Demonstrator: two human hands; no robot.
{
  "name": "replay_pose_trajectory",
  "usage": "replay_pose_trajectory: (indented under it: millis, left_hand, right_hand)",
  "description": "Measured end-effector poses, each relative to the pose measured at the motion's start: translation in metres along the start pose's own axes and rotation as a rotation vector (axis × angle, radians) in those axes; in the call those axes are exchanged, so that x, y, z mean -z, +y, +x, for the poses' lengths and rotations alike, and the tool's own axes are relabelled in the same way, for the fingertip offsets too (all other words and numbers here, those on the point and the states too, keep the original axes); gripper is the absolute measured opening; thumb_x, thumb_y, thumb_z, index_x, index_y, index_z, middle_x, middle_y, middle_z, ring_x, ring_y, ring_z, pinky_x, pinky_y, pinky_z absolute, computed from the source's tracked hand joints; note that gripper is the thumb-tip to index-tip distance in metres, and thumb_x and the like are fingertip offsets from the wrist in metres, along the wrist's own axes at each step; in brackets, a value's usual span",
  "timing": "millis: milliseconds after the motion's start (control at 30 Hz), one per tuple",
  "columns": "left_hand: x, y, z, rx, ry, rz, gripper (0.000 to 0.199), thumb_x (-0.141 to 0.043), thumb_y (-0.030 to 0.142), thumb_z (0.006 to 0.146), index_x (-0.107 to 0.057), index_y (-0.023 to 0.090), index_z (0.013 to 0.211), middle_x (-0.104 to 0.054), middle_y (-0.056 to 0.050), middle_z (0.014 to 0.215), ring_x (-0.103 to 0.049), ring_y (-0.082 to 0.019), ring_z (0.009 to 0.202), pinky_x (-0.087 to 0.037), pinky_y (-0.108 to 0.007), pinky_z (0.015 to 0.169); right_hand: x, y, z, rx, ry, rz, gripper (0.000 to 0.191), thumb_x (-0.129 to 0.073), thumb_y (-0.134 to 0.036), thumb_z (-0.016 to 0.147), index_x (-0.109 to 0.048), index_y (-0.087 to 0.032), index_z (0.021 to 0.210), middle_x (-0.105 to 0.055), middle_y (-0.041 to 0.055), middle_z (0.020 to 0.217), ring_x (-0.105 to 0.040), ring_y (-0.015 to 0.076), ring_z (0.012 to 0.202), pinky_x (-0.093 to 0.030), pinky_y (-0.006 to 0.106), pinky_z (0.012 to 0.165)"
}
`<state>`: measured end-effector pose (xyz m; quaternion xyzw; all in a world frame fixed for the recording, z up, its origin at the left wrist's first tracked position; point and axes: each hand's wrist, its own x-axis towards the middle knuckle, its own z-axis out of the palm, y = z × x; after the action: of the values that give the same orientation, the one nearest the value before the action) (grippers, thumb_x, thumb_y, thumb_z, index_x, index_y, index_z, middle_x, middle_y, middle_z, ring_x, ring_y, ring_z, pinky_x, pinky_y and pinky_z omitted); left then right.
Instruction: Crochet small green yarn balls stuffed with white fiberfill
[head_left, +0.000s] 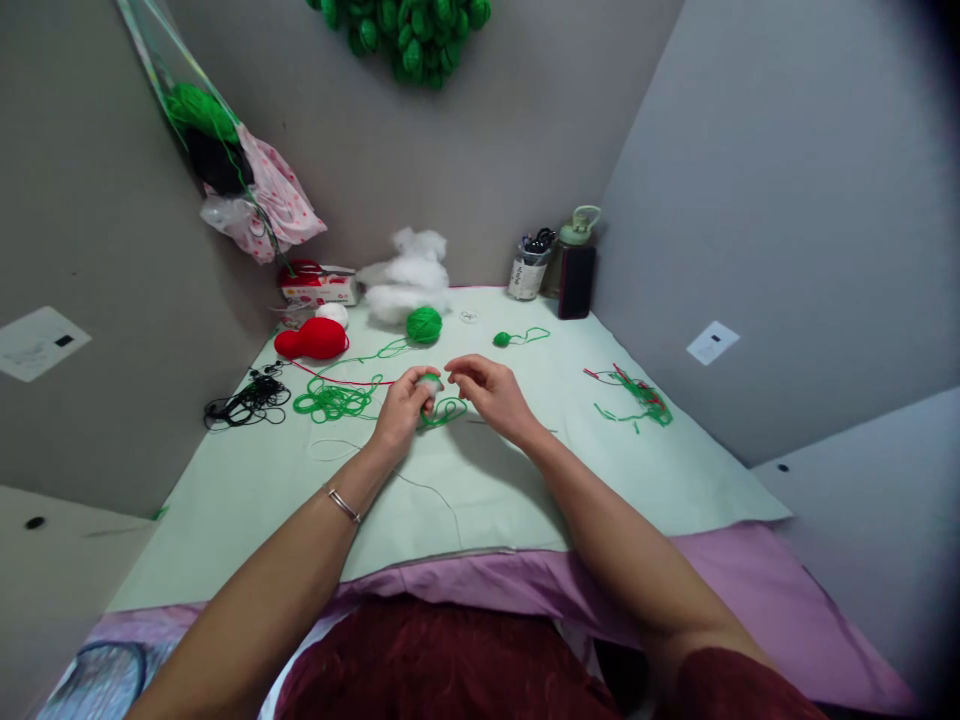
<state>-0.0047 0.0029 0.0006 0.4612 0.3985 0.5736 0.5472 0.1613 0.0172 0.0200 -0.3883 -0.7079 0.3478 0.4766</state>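
My left hand (405, 408) is closed around a small green crocheted piece (430, 380) with white stuffing showing at its opening. Just to the right, my right hand (491, 395) has its fingers curled together with the tips pointing at the piece; whatever they may pinch is too small to make out. Loops of green yarn (444, 414) lie below and between the hands. A thin rod (544, 430) lies on the table, partly hidden under my right hand.
Behind the hands are a green yarn ball (424, 325), white stuffing (409, 280) and red yarn (313, 339). Black cord (251, 398) and loose green yarn (334, 398) lie left. Yarn scraps (645, 398) lie right. A pen jar (527, 272), bottle (577, 232) and phone (577, 283) stand at the back.
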Motion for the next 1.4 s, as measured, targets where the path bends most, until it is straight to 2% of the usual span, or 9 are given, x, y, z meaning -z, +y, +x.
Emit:
replay_pose_trajectory:
  millis: [167, 333, 467, 567, 733, 900, 1000, 1100, 1400]
  left_hand:
    - [0.0, -0.002, 0.0, -0.02, -0.008, 0.046, 0.023, -0.073, 0.028, 0.073, -0.068, 0.018, 0.093, -0.062, 0.003, 0.068, -0.045, -0.009, 0.051, -0.034, -0.023, 0.05]
    - [0.0, -0.006, 0.0, -0.033, -0.011, 0.072, 0.032, -0.075, 0.03, 0.074, -0.068, 0.017, 0.103, -0.06, 0.005, 0.06, -0.052, -0.012, 0.055, -0.04, -0.024, 0.058]
    - [0.0, -0.01, 0.001, -0.028, -0.023, 0.071, 0.035, -0.077, 0.033, 0.074, -0.068, 0.017, 0.104, -0.062, 0.004, 0.064, -0.054, -0.013, 0.057, -0.043, -0.025, 0.061]
    - [-0.001, -0.013, 0.002, -0.01, -0.046, 0.072, 0.032, -0.078, 0.032, 0.072, -0.069, 0.017, 0.099, -0.063, 0.003, 0.068, -0.055, -0.013, 0.057, -0.043, -0.025, 0.06]
    - [-0.001, -0.017, 0.005, 0.018, -0.084, 0.082, 0.028, -0.079, 0.028, 0.071, -0.069, 0.016, 0.094, -0.065, 0.001, 0.074, -0.054, -0.012, 0.058, -0.043, -0.025, 0.058]
    - [0.003, -0.015, 0.006, 0.068, -0.115, 0.08, 0.022, -0.076, 0.021, 0.068, -0.072, 0.015, 0.09, -0.063, 0.002, 0.067, -0.053, -0.012, 0.056, -0.042, -0.025, 0.056]
    - [0.003, -0.011, 0.006, 0.099, -0.132, 0.061, 0.021, -0.077, 0.021, 0.066, -0.072, 0.015, 0.086, -0.063, 0.002, 0.065, -0.053, -0.011, 0.055, -0.041, -0.024, 0.055]
    - [0.003, -0.006, 0.004, 0.128, -0.146, 0.031, 0.028, -0.081, 0.025, 0.066, -0.074, 0.014, 0.091, -0.064, 0.001, 0.064, -0.053, -0.011, 0.055, -0.041, -0.024, 0.055]
    - [0.007, -0.002, 0.004, 0.171, -0.137, -0.072, 0.039, -0.086, 0.03, 0.069, -0.075, 0.011, 0.101, -0.067, -0.002, 0.071, -0.057, -0.01, 0.059, -0.047, -0.023, 0.059]
  right_hand:
    - [-0.004, 0.002, -0.001, 0.023, -0.006, -0.049, 0.018, -0.055, -0.021, 0.089, -0.07, -0.019, 0.099, -0.072, 0.0026, 0.085, -0.061, 0.0128, 0.066, -0.05, 0.027, 0.066]
    - [-0.01, 0.006, -0.003, 0.094, 0.006, -0.158, 0.01, -0.062, -0.017, 0.087, -0.07, -0.021, 0.091, -0.068, 0.0037, 0.09, -0.062, 0.0166, 0.079, -0.049, 0.03, 0.074]
    - [-0.012, 0.009, -0.004, 0.12, -0.012, -0.224, 0.011, -0.063, -0.013, 0.088, -0.07, -0.022, 0.089, -0.063, 0.0027, 0.088, -0.059, 0.0162, 0.077, -0.046, 0.03, 0.073]
    - [-0.012, 0.009, -0.003, 0.132, -0.055, -0.254, 0.015, -0.062, -0.011, 0.088, -0.071, -0.022, 0.091, -0.061, 0.0022, 0.088, -0.056, 0.0156, 0.075, -0.044, 0.029, 0.072]
    - [-0.004, 0.009, 0.0, 0.132, -0.152, -0.293, 0.034, -0.057, -0.005, 0.09, -0.073, -0.025, 0.113, -0.058, 0.0014, 0.089, -0.055, 0.0147, 0.076, -0.044, 0.027, 0.073]
    - [0.006, 0.008, 0.0, 0.14, -0.273, -0.35, 0.032, -0.054, -0.009, 0.094, -0.076, -0.028, 0.11, -0.054, -0.0001, 0.082, -0.053, 0.0137, 0.072, -0.039, 0.024, 0.066]
    - [0.007, 0.009, 0.001, 0.156, -0.236, -0.332, 0.026, -0.058, -0.007, 0.092, -0.076, -0.024, 0.097, -0.058, -0.0003, 0.084, -0.054, 0.0127, 0.071, -0.04, 0.024, 0.068]
    - [0.005, 0.012, 0.003, 0.158, -0.194, -0.317, 0.019, -0.062, -0.007, 0.09, -0.075, -0.021, 0.09, -0.063, 0.001, 0.086, -0.056, 0.0128, 0.073, -0.044, 0.026, 0.072]
    - [0.005, 0.012, 0.001, 0.191, -0.208, -0.312, 0.02, -0.066, -0.006, 0.087, -0.073, -0.021, 0.098, -0.068, 0.003, 0.094, -0.065, 0.0141, 0.079, -0.05, 0.028, 0.076]
